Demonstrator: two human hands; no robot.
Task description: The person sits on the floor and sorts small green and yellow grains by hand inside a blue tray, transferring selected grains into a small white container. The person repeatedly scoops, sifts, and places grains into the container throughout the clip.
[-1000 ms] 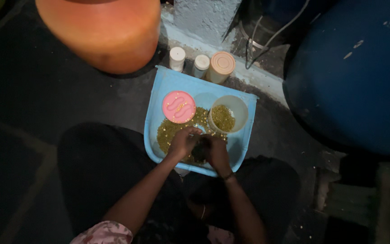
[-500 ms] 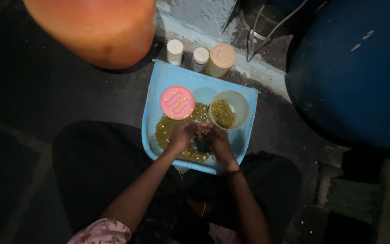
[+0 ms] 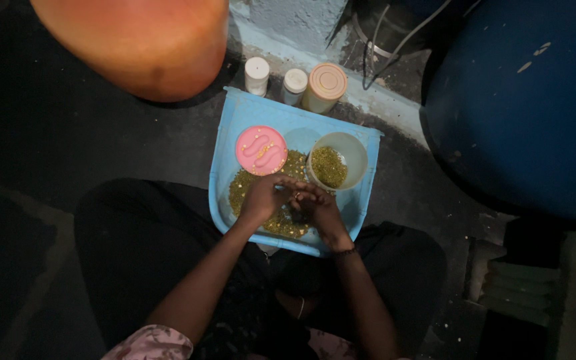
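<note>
A light blue square tray (image 3: 237, 119) lies on the dark floor with a heap of small green-yellow grains (image 3: 243, 188) in it. My left hand (image 3: 263, 197) and my right hand (image 3: 319, 205) meet over the grains, fingers curled together and touching; what they pinch is too small to tell. A pink round lid (image 3: 261, 150) with a few yellow grains on it rests in the tray's far left. A pale round container (image 3: 339, 159) partly filled with the same grains stands at the tray's far right.
A large orange pot (image 3: 135, 41) stands at the far left and a big blue drum (image 3: 521, 100) at the right. Two small white-capped jars (image 3: 257, 75) (image 3: 295, 85) and a tan-lidded jar (image 3: 325, 87) line a raised ledge behind the tray.
The view has shifted slightly down and left. My hands stay together over the grains, working them with small finger movements.
</note>
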